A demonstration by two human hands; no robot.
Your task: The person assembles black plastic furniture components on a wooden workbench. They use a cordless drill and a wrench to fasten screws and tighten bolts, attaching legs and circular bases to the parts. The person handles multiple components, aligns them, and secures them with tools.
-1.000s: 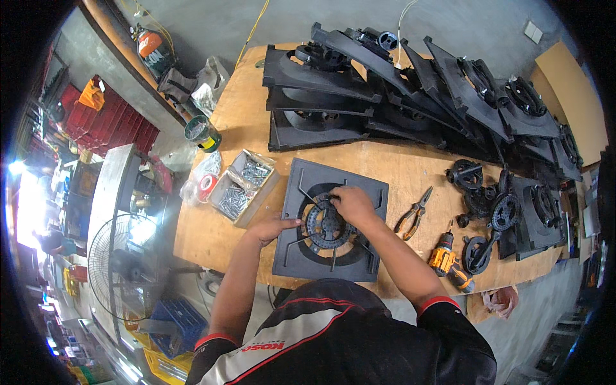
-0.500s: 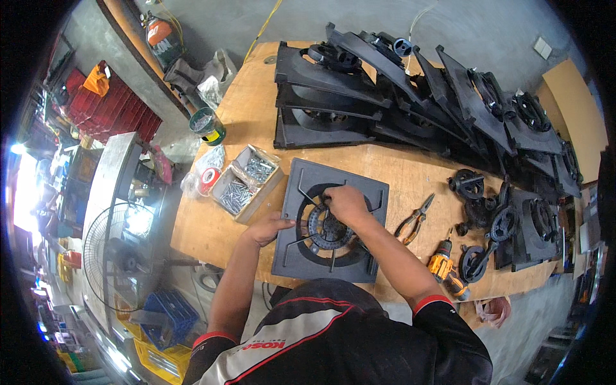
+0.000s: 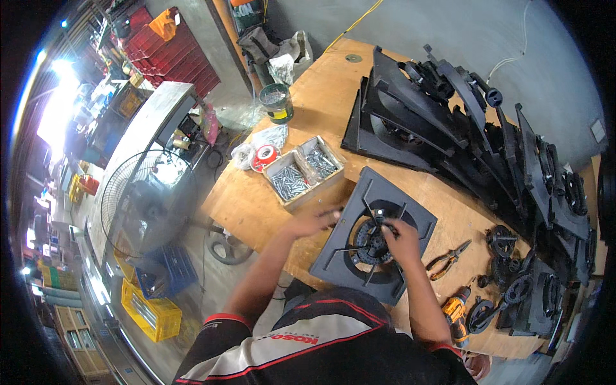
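A black square gas stove plate lies on the wooden table in front of me, with a round burner and grate arms around it. My right hand is over the burner's upper right side, its fingers pinched together; whatever they hold is hidden. Beside the plate's left edge is my left hand, smeared by motion, so its fingers do not show clearly. Just beyond that hand stands a divided box of screws.
Stacked black stove plates fill the far right. Pliers, an orange drill and loose burner parts lie right. Red tape and a dark green tub sit left; a fan stands off the table.
The view has turned, so the table appears shifted right and tilted. My left hand, earlier at the plate's left edge with its thumb out, is now blurred. My right hand stays at the burner.
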